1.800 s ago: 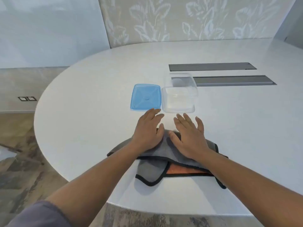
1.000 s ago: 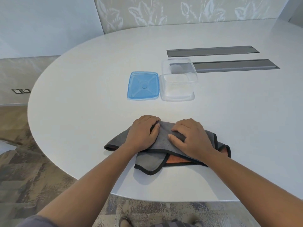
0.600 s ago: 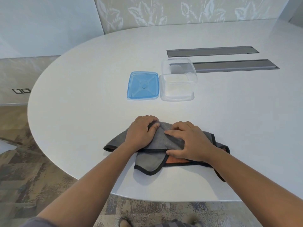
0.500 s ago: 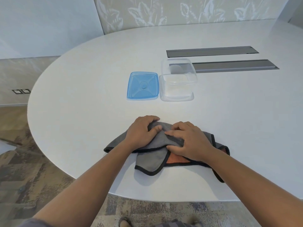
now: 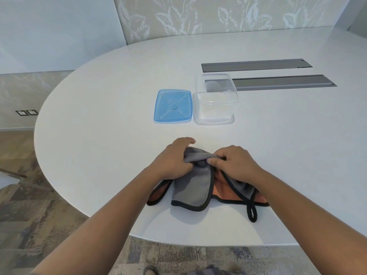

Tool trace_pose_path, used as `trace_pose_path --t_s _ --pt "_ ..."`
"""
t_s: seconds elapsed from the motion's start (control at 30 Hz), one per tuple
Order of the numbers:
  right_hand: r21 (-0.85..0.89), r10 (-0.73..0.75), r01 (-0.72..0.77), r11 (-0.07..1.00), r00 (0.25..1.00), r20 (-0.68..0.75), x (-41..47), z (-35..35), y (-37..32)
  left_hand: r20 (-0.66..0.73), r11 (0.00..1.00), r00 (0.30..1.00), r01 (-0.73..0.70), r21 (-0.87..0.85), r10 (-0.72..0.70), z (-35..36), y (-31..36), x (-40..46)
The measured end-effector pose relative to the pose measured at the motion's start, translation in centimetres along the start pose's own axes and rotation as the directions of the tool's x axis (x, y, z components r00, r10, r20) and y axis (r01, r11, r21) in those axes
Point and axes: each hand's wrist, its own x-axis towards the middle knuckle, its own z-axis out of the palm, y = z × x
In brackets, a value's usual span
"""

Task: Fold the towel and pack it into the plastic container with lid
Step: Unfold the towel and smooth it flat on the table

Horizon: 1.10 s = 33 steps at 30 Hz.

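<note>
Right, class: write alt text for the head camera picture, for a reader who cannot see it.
Two bare hands, left hand and right hand, pinch up a bunched grey and orange towel at the near edge of a white table. Beyond it a blue lid lies flat beside an open, empty clear container.

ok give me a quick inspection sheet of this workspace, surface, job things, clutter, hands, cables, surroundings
surface: white rounded table, with two grey recessed panels at the far side.
job's things: grey and orange towel bunched near the front edge, not neatly folded; clear container open and empty; blue lid flat beside it on the left.
clutter: nothing seen.
grippers: left hand and right hand both pinch the towel's top fold.
cables: nothing seen; the towel's black hanging loop lies on the table.
surroundings: leaf-patterned wall panel, patterned floor, floor sockets.
</note>
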Motion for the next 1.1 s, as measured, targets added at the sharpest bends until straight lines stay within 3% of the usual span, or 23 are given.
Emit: trace_pose_path --t_s 0.13,0.33,0.6,0.8,1.0,1.1 --pt "0.114 0.044 -0.049 0.992 0.998 0.041 0.1 -1.1 -0.1 -0.076 0.997 0.996 0.058 0.059 -0.054 -2.0 0.4 0.1" --pt "0.063 0.039 -0.047 0.997 0.991 0.13 -0.1 -1.6 -0.3 -0.087 0.974 0.99 0.127 0.19 -0.112 -2.6 0.0 0.0" --pt "0.266 0.098 -0.115 0.957 0.992 0.075 0.1 -2.5 -0.1 -0.196 0.969 0.957 0.234 0.081 -0.215 -4.3 -0.5 -0.3" --pt "0.433 0.09 -0.135 0.891 0.988 0.124 0.3 -4.3 0.8 -0.333 0.955 0.911 0.284 0.084 -0.242 -5.1 -0.9 -0.1" --pt "0.651 0.106 -0.233 0.722 0.968 0.229 -0.3 -4.7 1.3 -0.443 0.952 0.887 0.237 0.191 -0.132 -4.0 -1.3 -0.1" --pt "0.691 0.175 -0.263 0.674 0.965 0.197 -0.3 -4.8 1.4 -0.639 0.929 0.761 0.148 0.34 0.113 -3.4 -0.7 -0.6"
